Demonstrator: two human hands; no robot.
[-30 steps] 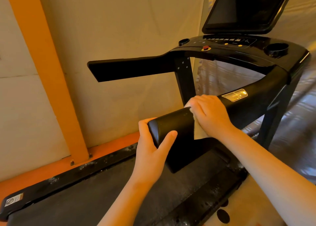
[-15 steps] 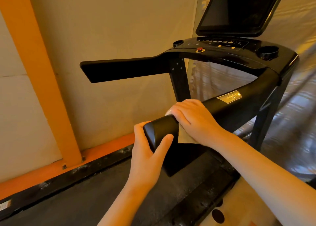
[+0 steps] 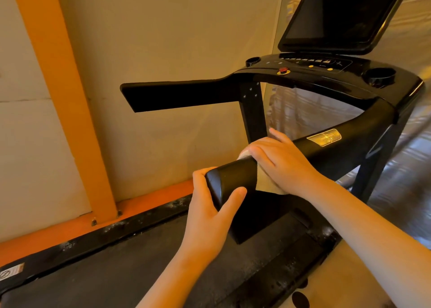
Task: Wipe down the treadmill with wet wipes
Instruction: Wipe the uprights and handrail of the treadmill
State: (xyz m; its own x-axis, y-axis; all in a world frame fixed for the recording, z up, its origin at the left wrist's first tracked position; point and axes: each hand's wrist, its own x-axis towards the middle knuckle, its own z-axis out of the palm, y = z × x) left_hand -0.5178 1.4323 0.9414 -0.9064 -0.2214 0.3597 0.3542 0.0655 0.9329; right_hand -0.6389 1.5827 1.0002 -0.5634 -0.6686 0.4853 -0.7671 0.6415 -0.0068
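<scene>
1. Both hands are on the near handrail [image 3: 345, 144], set apart along it. The left hand [image 3: 207, 216] grips its free end, thumb on the near face. The right hand [image 3: 282, 165] sits just up-rail of the left, fingers curled over the top, clamped on the wet wipe [image 3: 243, 153].
2. Treadmill [image 3: 326, 83]: console and dark screen lie at the rail's far, upper end; the belt [image 3: 116, 272] lies below the rail.
3. Near handrail: its long axis runs from the left hand up and away to the right, toward the console.
4. Wet wipe: draped over the rail under the right palm, with edges showing above and below the hand.
5. Gold plate [image 3: 324, 138]: on the rail, up-rail of the right hand.
6. Assessment: the remaining rail lies up-rail, nearer the right hand, so the stroke should follow the axis toward the plate.
</scene>
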